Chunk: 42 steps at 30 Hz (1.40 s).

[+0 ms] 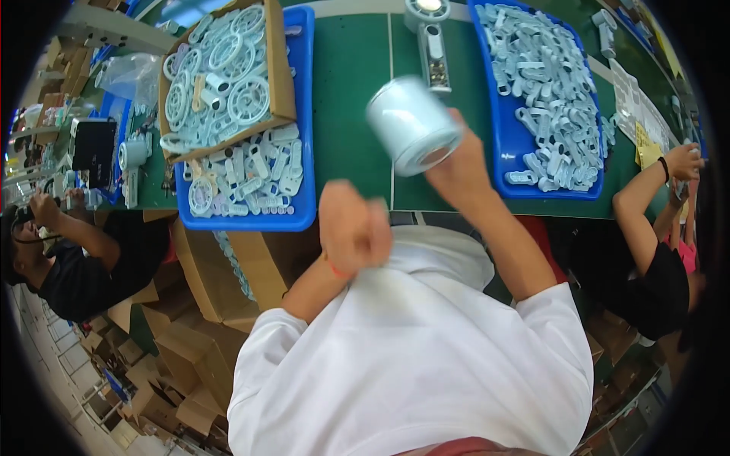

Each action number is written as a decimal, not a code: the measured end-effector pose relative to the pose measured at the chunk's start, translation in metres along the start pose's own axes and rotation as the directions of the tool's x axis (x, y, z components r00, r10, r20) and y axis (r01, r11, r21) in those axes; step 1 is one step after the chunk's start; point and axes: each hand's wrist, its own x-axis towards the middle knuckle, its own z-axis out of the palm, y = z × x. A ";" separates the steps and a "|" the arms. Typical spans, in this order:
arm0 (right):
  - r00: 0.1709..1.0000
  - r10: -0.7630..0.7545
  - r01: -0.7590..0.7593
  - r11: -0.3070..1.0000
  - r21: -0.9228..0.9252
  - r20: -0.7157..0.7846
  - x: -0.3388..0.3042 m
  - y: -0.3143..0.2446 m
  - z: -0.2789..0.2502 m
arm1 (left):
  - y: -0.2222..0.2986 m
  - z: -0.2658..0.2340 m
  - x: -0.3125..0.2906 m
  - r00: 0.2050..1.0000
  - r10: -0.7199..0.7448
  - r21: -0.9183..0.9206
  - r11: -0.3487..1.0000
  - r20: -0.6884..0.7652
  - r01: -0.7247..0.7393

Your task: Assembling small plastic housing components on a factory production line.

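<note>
My right hand [464,171] grips a pale blue cylindrical housing [414,125], with the fingers wrapped behind its right side. The cylinder is tilted above the green table, and its lower end shows a rim and a brownish middle. Blurred by motion, my left hand [350,224] is curled closed in front of my white shirt, apart from the cylinder. Whatever it may hold is hidden. Beyond the cylinder lies a pale blue handheld device [435,57] with a round head and an exposed circuit in its handle.
On the left, a blue tray [308,152] carries a cardboard box [281,64] of round grilles and small pale parts. Another blue tray [509,163] on the right is heaped with small casings. A co-worker [642,197] sits at right, another [84,258] at left; cartons [198,342] stand below.
</note>
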 end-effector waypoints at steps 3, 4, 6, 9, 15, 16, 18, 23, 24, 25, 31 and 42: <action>0.936 -0.205 0.327 0.804 -0.496 0.285 0.006 -0.038 0.010 | 0.021 -0.003 0.030 0.960 0.268 0.366 0.887 0.086 -0.281; 0.922 -0.164 0.365 0.671 -0.646 0.351 0.004 -0.038 0.010 | 0.014 -0.002 0.043 0.970 0.106 0.415 0.889 0.220 -0.192; 0.908 -0.163 0.379 0.714 -0.589 0.386 -0.001 -0.034 -0.002 | 0.000 -0.002 0.047 0.878 -0.220 0.533 0.845 0.426 -0.047; 0.875 -0.118 0.353 0.820 -0.450 0.470 -0.004 -0.033 -0.020 | -0.001 -0.003 0.042 0.809 -0.332 0.490 0.870 0.485 0.063; 0.892 -0.198 0.360 0.855 -0.374 0.407 -0.011 -0.024 -0.019 | 0.009 -0.001 0.042 0.830 -0.267 0.599 0.794 0.489 -0.098; 0.895 -0.249 0.390 0.840 -0.378 0.370 -0.012 -0.020 -0.018 | 0.007 0.000 0.042 0.827 -0.273 0.599 0.795 0.491 -0.094; 0.895 -0.294 0.414 0.827 -0.381 0.335 -0.012 -0.016 -0.016 | 0.003 0.003 0.043 0.840 -0.258 0.592 0.801 0.477 -0.091; 0.908 -0.279 0.388 0.844 -0.371 0.313 -0.014 -0.015 -0.014 | -0.006 0.002 0.051 0.792 -0.328 0.485 0.873 0.514 0.047; 0.908 -0.277 0.385 0.846 -0.369 0.314 -0.015 -0.013 -0.014 | -0.005 0.001 0.051 0.782 -0.353 0.456 0.884 0.514 0.100; 0.900 -0.315 0.415 0.829 -0.375 0.301 -0.014 -0.011 -0.014 | -0.006 0.002 0.050 0.782 -0.352 0.457 0.884 0.514 0.098; 0.866 -0.335 0.491 0.716 -0.497 0.372 -0.013 -0.008 -0.009 | -0.011 0.002 0.050 0.810 -0.216 0.544 0.827 0.545 -0.145; 0.850 -0.360 0.526 0.594 -0.609 0.384 -0.017 -0.009 -0.005 | -0.018 0.005 0.047 0.817 -0.167 0.533 0.825 0.551 -0.190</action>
